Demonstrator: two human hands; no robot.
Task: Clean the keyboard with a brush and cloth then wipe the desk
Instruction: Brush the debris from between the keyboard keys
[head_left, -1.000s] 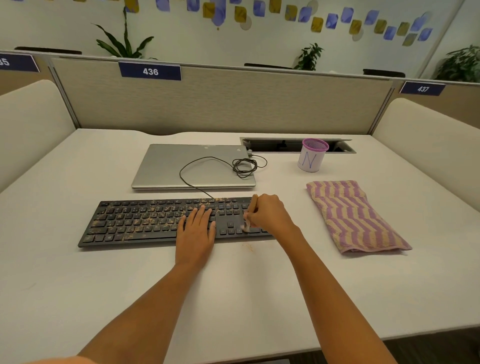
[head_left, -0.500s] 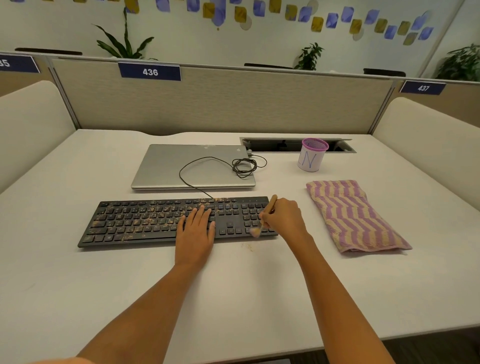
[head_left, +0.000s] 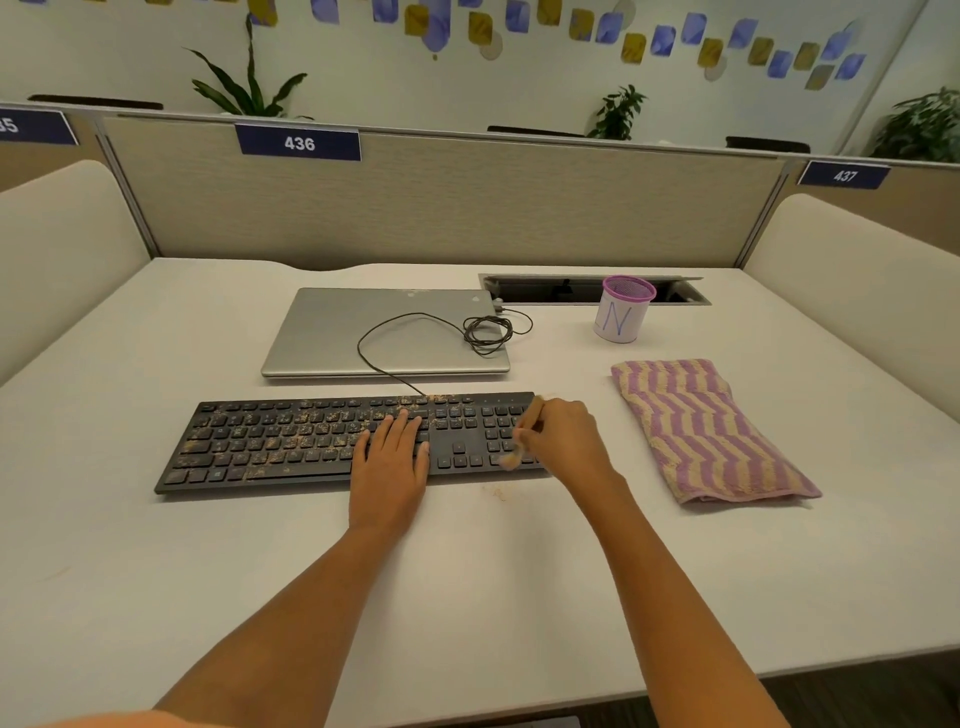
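Crumbs cover the left and middle of the keyboard (head_left: 291, 441), which lies across the desk (head_left: 156, 571) in front of a closed laptop (head_left: 363, 338). The left hand (head_left: 389, 467) rests flat on the keys, fingers straight and slightly apart; leaning on it could press crumbs down between them. The right hand (head_left: 569, 441) pinches the brush (head_left: 527, 423), bristles at the number pad's near edge. Sweeping toward the person likely drops grit onto the desk, where specks already lie; sweeping away risks the laptop and cable (head_left: 485, 336). The folded cloth (head_left: 706, 431) lies just right of the keyboard, with open desk nearer the person for wiping.
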